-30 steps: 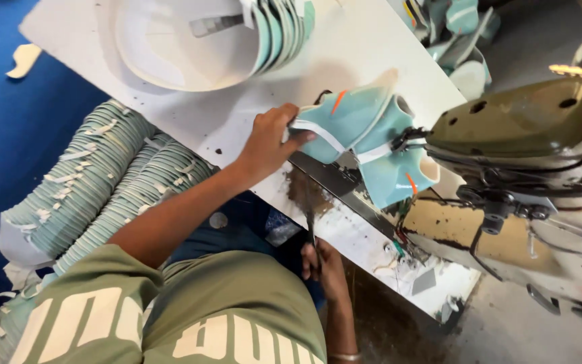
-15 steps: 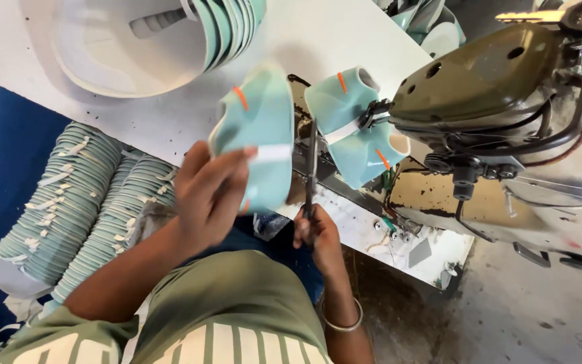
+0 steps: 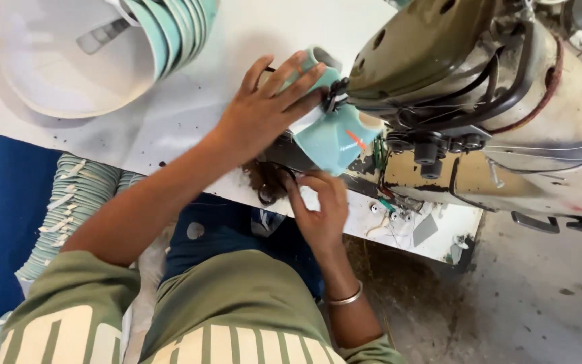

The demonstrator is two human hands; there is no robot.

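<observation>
Teal shoe upper (image 3: 335, 138) at the counter's near edge, tucked under the sewing machine (image 3: 466, 87) head, presumably for stitching. Left hand (image 3: 264, 111) spread flat over its far-left side, pressing it steady. Right hand (image 3: 321, 205) below, fingers curled up against the underside (grip itself hidden), apparently for support. White counter (image 3: 170, 128) beneath. Stacked teal pieces (image 3: 69, 202) at near left, within reach.

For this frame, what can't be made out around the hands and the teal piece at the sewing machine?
Head view only:
- Needle and stitch point: hidden behind the left hand and the sewing machine head.
- Teal shoe piece: largely covered by the left hand's fingers.
- Right hand: palm faces away; any grip unclear.
- White tub: cut off by the top edge.
</observation>
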